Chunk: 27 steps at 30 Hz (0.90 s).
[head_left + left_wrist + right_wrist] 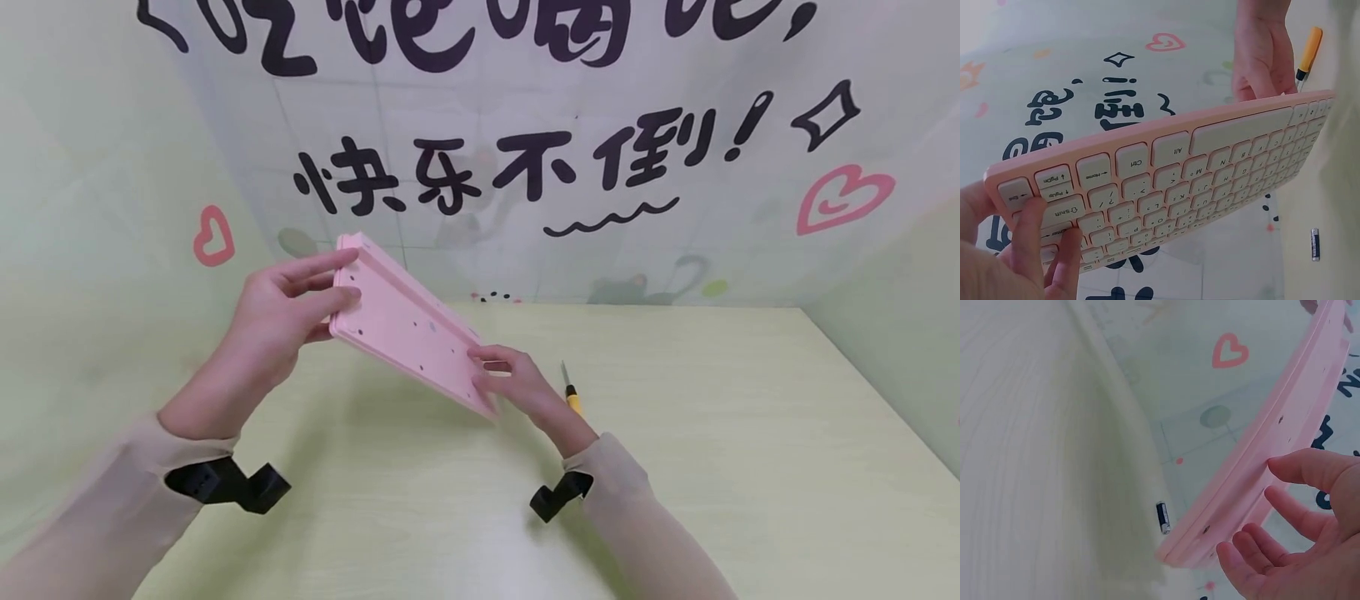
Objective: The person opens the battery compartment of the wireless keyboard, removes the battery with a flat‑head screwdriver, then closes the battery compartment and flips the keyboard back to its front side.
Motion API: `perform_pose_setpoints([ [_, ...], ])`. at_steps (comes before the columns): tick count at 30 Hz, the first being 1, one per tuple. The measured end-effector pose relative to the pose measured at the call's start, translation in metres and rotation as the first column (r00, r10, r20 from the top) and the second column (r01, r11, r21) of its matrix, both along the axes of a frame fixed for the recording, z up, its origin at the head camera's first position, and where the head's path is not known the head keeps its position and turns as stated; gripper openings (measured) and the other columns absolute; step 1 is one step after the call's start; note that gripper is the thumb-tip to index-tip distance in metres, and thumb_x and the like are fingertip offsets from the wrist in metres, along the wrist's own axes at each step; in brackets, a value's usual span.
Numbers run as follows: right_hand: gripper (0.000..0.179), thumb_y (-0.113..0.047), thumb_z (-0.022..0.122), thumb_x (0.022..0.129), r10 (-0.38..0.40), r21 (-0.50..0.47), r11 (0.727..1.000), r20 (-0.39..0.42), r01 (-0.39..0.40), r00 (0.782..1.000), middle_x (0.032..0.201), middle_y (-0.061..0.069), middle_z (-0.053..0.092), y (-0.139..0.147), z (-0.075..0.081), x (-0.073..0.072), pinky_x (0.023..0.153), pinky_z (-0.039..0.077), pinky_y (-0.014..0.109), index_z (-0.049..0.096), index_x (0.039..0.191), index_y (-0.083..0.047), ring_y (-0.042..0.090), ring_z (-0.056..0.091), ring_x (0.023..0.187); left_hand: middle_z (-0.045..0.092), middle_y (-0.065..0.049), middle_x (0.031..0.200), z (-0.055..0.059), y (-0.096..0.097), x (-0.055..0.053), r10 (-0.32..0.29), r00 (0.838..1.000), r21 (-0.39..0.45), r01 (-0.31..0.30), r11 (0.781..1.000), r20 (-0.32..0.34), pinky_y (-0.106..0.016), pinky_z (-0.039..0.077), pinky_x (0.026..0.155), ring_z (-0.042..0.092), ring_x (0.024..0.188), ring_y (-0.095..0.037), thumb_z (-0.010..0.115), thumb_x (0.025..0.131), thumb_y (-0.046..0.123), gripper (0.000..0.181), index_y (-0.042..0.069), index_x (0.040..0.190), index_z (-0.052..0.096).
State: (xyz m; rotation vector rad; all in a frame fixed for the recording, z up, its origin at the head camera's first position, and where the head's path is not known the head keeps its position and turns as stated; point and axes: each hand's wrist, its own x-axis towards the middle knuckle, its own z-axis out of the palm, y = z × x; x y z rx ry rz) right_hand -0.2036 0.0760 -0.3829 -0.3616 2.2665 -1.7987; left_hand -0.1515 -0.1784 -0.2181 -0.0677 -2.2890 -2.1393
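Observation:
A pink keyboard (416, 325) is raised above the table, tilted, with its screw-dotted underside toward the head camera. Its white keys (1229, 159) show in the left wrist view. My left hand (273, 312) grips one end, with fingers on both faces. At the other end, my right hand (517, 383) has fingertips at the underside. In the right wrist view those fingers (1300, 465) are extended and loosely bent, and none wraps onto the key side in the left wrist view.
A screwdriver (572, 398) with a yellow and black handle lies on the pale table (720, 467), beyond my right wrist. One small battery (1162, 517) rests near the wall. The wall (465, 267) behind bears printed lettering and hearts.

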Motion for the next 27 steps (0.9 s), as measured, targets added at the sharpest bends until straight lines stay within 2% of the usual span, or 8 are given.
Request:
perform_pose_setpoints([
  [9,0.032,-0.007,0.065,0.083,0.069,-0.051,0.996,-0.104,-0.075,0.992,0.113,0.008,0.058,-0.015,0.033,0.017,0.078,0.048,0.030,0.063,0.114,-0.003,0.023,0.055,0.099,0.051,-0.015,0.115,0.000,0.004,-0.002,0.009,1.000,0.010,-0.009,1.000,0.011,-0.027,0.052,0.068,0.062,0.082,-0.014,0.067,0.082,0.010,0.048,0.009,0.129,0.054],
  [16,0.022,-0.006,0.067,0.083,0.094,-0.087,0.989,-0.227,-0.116,0.969,0.099,0.009,0.062,-0.027,0.050,0.028,0.075,0.050,0.030,0.066,0.104,0.001,0.019,0.058,0.087,0.051,-0.015,0.119,0.003,0.007,-0.004,0.047,0.998,-0.036,-0.046,0.998,0.030,-0.026,0.052,0.069,0.062,0.084,-0.013,0.066,0.083,0.012,0.048,0.012,0.129,0.054],
  [21,0.024,-0.004,0.070,0.079,0.097,-0.114,0.985,-0.266,-0.131,0.959,0.093,0.010,0.062,-0.034,0.057,0.030,0.073,0.051,0.033,0.065,0.102,0.001,0.020,0.059,0.083,0.049,-0.016,0.122,0.006,0.008,-0.008,0.043,0.999,-0.064,-0.041,0.997,0.028,-0.026,0.052,0.070,0.061,0.086,-0.013,0.066,0.084,0.014,0.049,0.012,0.131,0.052],
  [25,0.029,-0.001,0.074,0.075,0.085,-0.068,0.992,-0.304,-0.110,0.949,0.089,0.013,0.061,-0.039,0.071,0.035,0.072,0.051,0.037,0.061,0.100,0.003,0.022,0.058,0.081,0.049,-0.015,0.122,0.008,0.011,-0.008,0.041,0.999,-0.070,-0.039,0.997,0.026,-0.026,0.052,0.070,0.060,0.088,-0.014,0.065,0.084,0.014,0.049,0.012,0.131,0.052],
  [27,0.032,-0.003,0.076,0.073,0.082,-0.028,0.995,-0.331,-0.097,0.940,0.088,0.013,0.060,-0.041,0.072,0.034,0.071,0.051,0.038,0.059,0.100,0.002,0.022,0.057,0.080,0.050,-0.014,0.121,0.008,0.014,-0.008,0.045,0.999,-0.066,-0.043,0.997,0.030,-0.026,0.052,0.070,0.061,0.087,-0.015,0.065,0.084,0.013,0.048,0.012,0.130,0.053],
])
